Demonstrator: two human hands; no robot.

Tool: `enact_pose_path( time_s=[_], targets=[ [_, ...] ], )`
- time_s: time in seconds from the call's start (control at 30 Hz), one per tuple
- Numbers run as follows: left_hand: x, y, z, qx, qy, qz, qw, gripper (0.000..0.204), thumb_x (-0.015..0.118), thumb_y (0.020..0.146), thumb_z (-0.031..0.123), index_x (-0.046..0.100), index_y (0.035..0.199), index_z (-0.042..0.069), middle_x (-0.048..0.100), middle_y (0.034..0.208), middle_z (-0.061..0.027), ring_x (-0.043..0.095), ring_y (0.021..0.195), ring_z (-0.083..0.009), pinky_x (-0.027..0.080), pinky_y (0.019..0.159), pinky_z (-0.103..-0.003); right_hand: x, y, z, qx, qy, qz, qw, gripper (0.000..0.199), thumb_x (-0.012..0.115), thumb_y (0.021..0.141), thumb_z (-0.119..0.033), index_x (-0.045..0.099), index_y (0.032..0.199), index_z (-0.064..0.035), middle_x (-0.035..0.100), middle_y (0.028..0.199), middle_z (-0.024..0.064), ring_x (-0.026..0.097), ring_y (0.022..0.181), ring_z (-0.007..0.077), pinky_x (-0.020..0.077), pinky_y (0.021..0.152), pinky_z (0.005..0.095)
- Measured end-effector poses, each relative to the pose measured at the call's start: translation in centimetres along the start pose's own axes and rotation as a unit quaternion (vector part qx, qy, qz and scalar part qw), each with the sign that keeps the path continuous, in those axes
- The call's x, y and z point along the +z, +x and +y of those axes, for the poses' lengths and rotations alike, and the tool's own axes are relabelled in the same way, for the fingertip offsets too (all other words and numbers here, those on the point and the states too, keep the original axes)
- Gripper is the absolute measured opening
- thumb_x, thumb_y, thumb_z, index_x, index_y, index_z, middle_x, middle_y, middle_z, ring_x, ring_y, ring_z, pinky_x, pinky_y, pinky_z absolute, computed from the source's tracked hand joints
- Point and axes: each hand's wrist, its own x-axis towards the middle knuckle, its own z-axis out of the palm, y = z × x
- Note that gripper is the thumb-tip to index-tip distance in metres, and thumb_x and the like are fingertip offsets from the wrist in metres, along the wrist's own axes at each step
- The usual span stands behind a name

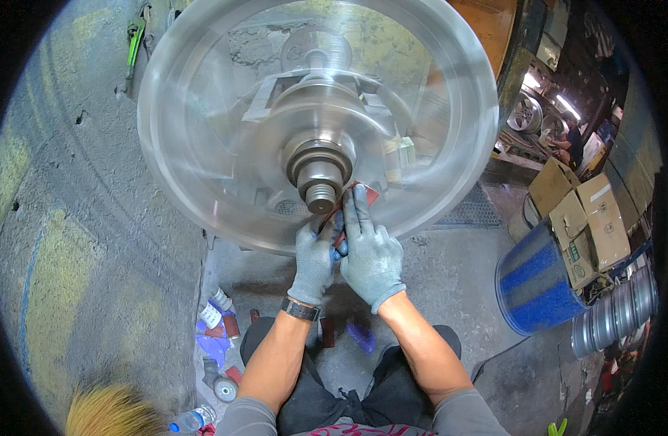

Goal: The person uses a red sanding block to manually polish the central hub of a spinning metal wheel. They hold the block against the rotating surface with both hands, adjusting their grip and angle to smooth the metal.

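Note:
A silvery wheel rim (156, 138) is blurred by spinning in front of me, fixed by a thick threaded spindle end (320, 196) at its hub. Just below the hub, my right hand (372, 260), in a grey glove, presses a reddish-brown piece of sandpaper (373, 195) toward the wheel with two straight fingers. My left hand (314, 256), gloved too and with a dark watch on the wrist, is closed beside it. Its fingers grip the lower end of the sandpaper, partly hidden behind the right hand.
At the right stand a blue drum (534, 280), open cardboard boxes (599, 221) and stacked wheel rims (614, 312). Sandpaper scraps (327, 332), an angle grinder (223, 388) and a plastic bottle (194, 419) lie low left. A brush (112, 414) is nearby. Another person (571, 145) sits far right.

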Motion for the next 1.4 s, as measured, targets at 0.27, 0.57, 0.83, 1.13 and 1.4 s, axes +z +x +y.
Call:
enact_pose_path(
  time_s=[0.27, 0.57, 0.83, 1.13, 1.4],
  targets=[
    [-0.3, -0.2, -0.2, 0.058, 0.116, -0.009, 0.991, 0.035, 0.06, 0.106, 0.022, 0.067, 0.122, -0.008, 0.072, 0.102, -0.0164, 0.066, 0.088, -0.0185, 0.054, 0.08, -0.035, -0.2, -0.1, 0.1, 0.009, 0.006, -0.011, 1.0, 0.081, 0.065, 0.079, -0.012, 0.045, 0.157, -0.0064, 0.038, 0.167, 0.0145, 0.07, 0.074, 0.0341, 0.0604, 0.07, 0.0452],
    [-0.4, -0.1, -0.1, -0.061, -0.03, -0.036, 0.997, 0.028, 0.059, 0.106, 0.013, 0.067, 0.127, -0.005, 0.071, 0.11, -0.0084, 0.063, 0.094, -0.0119, 0.052, 0.083, -0.03, -0.2, -0.5, 0.0, 0.013, -0.009, -0.007, 1.0, 0.081, 0.066, 0.079, -0.014, 0.045, 0.158, -0.006, 0.037, 0.168, 0.0145, 0.07, 0.075, 0.0325, 0.0603, 0.069, 0.0443],
    [-2.7, 0.0, -1.5, 0.005, 0.024, -0.031, 0.999, 0.04, 0.053, 0.095, 0.002, 0.065, 0.133, -0.006, 0.069, 0.128, -0.0131, 0.065, 0.112, -0.0192, 0.052, 0.099, -0.036, -0.1, -0.2, -0.3, 0.026, 0.058, -0.023, 0.998, 0.084, 0.066, 0.081, -0.014, 0.04, 0.159, -0.0018, 0.04, 0.164, 0.0207, 0.071, 0.077, 0.0345, 0.059, 0.073, 0.0455],
    [-6.4, 1.7, -4.8, 0.044, 0.207, -0.084, 0.974, 0.037, 0.058, 0.103, 0.01, 0.063, 0.136, -0.007, 0.069, 0.129, -0.0171, 0.065, 0.111, -0.0221, 0.051, 0.097, -0.036, 1.3, -0.6, -0.7, 0.023, 0.03, 0.007, 0.999, 0.087, 0.069, 0.082, -0.019, 0.037, 0.161, -0.0029, 0.034, 0.168, 0.0199, 0.067, 0.071, 0.0273, 0.0546, 0.064, 0.042],
    [-4.5, 1.4, -1.8, 0.024, 0.142, -0.119, 0.982, 0.043, 0.056, 0.102, 0.009, 0.057, 0.142, -0.007, 0.067, 0.132, -0.0187, 0.064, 0.119, -0.0284, 0.049, 0.103, -0.038, 1.8, -0.7, -0.7, 0.034, 0.086, 0.01, 0.996, 0.092, 0.068, 0.082, -0.017, 0.029, 0.163, 0.0026, 0.043, 0.161, 0.0242, 0.066, 0.071, 0.0301, 0.0513, 0.066, 0.044]
  ],
)
